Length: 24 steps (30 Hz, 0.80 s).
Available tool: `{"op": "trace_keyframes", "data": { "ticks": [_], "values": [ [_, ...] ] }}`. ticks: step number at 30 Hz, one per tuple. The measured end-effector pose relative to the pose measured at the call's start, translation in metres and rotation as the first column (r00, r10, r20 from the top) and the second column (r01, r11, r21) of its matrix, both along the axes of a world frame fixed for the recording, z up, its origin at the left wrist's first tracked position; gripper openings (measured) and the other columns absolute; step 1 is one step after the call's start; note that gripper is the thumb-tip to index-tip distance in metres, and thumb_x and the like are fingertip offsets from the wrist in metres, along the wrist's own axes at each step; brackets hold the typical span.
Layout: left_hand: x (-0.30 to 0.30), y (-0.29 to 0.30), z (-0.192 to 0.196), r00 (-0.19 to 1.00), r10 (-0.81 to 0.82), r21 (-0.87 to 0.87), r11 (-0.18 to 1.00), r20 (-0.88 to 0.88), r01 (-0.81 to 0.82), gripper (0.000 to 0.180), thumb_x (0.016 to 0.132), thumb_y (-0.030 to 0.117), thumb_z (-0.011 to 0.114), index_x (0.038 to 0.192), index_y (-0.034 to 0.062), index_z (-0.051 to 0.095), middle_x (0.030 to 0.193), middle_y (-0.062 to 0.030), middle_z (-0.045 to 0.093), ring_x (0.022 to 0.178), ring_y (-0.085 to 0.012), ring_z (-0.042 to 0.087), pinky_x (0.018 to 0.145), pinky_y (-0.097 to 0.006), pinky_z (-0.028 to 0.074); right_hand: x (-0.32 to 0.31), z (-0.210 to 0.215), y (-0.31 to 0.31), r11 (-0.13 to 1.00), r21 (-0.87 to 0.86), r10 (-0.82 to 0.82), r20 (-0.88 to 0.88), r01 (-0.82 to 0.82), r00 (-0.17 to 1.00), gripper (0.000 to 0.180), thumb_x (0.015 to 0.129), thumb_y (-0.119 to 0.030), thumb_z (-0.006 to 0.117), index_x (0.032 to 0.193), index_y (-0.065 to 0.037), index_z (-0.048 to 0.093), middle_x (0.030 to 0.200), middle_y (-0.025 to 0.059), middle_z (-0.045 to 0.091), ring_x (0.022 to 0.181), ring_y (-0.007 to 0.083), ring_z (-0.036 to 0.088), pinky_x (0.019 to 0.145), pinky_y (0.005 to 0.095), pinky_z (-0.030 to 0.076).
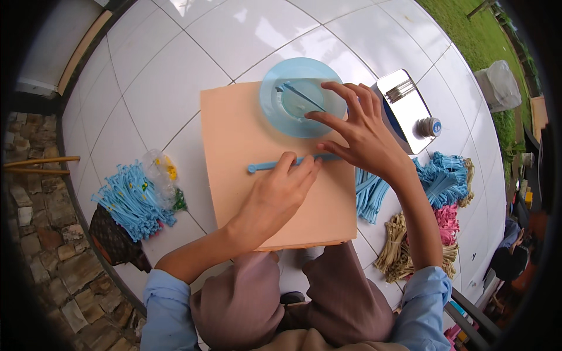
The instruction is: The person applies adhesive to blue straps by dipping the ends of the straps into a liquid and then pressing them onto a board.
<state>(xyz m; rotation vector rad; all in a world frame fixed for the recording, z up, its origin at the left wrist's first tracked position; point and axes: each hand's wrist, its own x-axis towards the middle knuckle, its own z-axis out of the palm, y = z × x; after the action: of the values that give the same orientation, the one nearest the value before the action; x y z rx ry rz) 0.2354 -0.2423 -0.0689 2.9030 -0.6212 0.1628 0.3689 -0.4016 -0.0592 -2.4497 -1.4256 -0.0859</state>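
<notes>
A light-orange board (234, 128) lies across my knees. On it rests a long, flat blue strip (264, 166) with a rounded knob at its left end. My left hand (275, 193) has its curled fingers pressed on the middle of this strip. My right hand (366, 131) is over the board's far right, fingers spread and holding nothing; its thumb is near the strip's right end. Beyond the strip sits a translucent blue plate (269, 117), with a thin blue stick (304, 97) lying across it. The right fingertips hover over the plate's right side.
A shiny metal can (413, 111) with a grey cap is at the far right. Bundles of blue strips (442, 178), beige strips (393, 245) and pink strips (447, 222) lie right of the board. More blue strips (132, 202) and a clear plastic bag (159, 175) are at left on white tiles.
</notes>
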Motion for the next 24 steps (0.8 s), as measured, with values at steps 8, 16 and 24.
{"op": "trace_keyframes", "data": {
  "ticks": [8, 16, 24],
  "values": [
    [-0.002, 0.001, 0.0, 1.0, -0.006, 0.03, 1.0, -0.026, 0.007, 0.049, 0.069, 0.007, 0.053, 0.118, 0.0005, 0.052, 0.112, -0.0056, 0.049, 0.096, -0.0217, 0.046, 0.075, -0.024, 0.05, 0.008, -0.005, 0.009, 0.998, 0.012, 0.061, 0.015, -0.061, 0.998, 0.034, 0.073, -0.034, 0.068, 0.105, -0.026, 0.06, 0.133, 0.0089, 0.033, 0.123, 0.0326, 0.031, 0.104, 0.0543, 0.021],
    [-0.002, 0.002, -0.001, 1.0, -0.013, 0.032, 0.999, -0.018, 0.014, 0.049, 0.07, 0.007, 0.053, 0.118, 0.0001, 0.052, 0.113, -0.0062, 0.05, 0.096, -0.0218, 0.046, 0.075, -0.024, 0.05, 0.008, -0.006, 0.013, 0.998, -0.018, 0.057, 0.013, -0.057, 0.998, 0.031, 0.073, -0.032, 0.068, 0.103, -0.025, 0.063, 0.134, 0.0074, 0.033, 0.123, 0.0326, 0.03, 0.104, 0.0511, 0.024],
    [-0.002, 0.0, 0.001, 1.0, -0.008, 0.05, 0.999, -0.012, 0.009, 0.049, 0.07, 0.006, 0.053, 0.119, -0.0003, 0.052, 0.111, -0.006, 0.05, 0.094, -0.0211, 0.046, 0.074, -0.023, 0.05, 0.009, -0.008, 0.01, 0.999, -0.013, 0.039, 0.008, -0.039, 0.999, 0.036, 0.07, -0.031, 0.071, 0.104, -0.025, 0.062, 0.135, 0.0047, 0.032, 0.122, 0.0332, 0.029, 0.102, 0.0482, 0.028]
  ]
}}
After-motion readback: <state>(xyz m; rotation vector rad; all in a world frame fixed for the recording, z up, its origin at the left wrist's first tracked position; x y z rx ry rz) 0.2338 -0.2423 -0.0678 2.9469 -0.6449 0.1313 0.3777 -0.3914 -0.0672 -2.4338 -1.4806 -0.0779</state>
